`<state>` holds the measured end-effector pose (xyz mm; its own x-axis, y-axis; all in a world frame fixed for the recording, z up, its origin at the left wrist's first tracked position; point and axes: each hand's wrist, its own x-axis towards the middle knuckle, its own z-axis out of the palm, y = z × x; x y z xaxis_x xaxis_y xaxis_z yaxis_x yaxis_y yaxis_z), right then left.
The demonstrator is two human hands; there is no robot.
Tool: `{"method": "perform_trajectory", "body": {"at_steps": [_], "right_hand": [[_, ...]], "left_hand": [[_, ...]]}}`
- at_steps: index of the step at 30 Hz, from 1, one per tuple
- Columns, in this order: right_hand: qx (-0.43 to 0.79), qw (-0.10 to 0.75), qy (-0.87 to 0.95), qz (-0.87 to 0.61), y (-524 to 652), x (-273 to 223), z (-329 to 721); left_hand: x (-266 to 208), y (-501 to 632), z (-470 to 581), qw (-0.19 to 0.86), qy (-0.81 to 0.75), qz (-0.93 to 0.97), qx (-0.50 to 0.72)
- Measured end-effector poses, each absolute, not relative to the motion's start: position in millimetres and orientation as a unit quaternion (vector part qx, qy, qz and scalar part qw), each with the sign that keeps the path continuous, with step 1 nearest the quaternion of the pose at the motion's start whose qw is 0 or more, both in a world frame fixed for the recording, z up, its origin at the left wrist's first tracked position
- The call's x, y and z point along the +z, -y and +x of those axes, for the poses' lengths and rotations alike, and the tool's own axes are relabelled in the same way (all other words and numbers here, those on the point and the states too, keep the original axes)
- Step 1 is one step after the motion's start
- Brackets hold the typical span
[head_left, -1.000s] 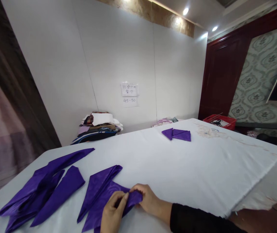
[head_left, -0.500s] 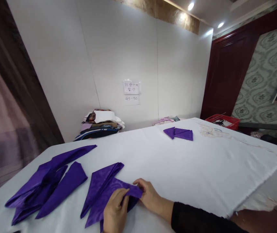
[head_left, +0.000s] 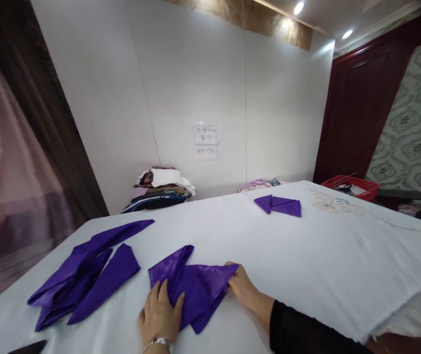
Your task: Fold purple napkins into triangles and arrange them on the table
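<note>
A purple cloth napkin [head_left: 205, 282], partly folded, lies on the white-covered table in front of me. My left hand [head_left: 161, 314] rests flat on its left part, fingers spread. At the right, my right hand [head_left: 240, 284] pinches a corner of the same napkin, drawing it out to a point; its fingertips are partly behind the cloth. Left of these, a crumpled heap of purple napkins [head_left: 103, 280] spreads over the table. Farther off stands a folded purple napkin [head_left: 286, 206], with a triangular end and a flat band.
The white tablecloth [head_left: 328, 275] has loose threads [head_left: 324, 201] on its far right. Behind the table edge are a stack of folded clothes [head_left: 162, 189], pink cloth [head_left: 256, 185] and a red basket [head_left: 369, 189]. A dark object [head_left: 29, 347] shows at the lower left edge.
My left hand has let go of the napkin's edge and moved left to lie flat on it. My right hand has pulled the corner outward to the right. The view has shifted slightly.
</note>
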<state>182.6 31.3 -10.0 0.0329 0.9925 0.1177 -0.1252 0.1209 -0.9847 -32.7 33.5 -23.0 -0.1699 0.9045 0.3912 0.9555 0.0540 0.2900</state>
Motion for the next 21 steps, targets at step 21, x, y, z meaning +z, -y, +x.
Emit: {"method": "perform_trajectory", "body": {"at_steps": [21], "right_hand": [[0.503, 0.583, 0.462, -0.440, -39.8, -25.3, 187.8]], "left_hand": [[-1.1, -45.3, -119.0, -0.038, 0.778, -0.377, -0.501]]}}
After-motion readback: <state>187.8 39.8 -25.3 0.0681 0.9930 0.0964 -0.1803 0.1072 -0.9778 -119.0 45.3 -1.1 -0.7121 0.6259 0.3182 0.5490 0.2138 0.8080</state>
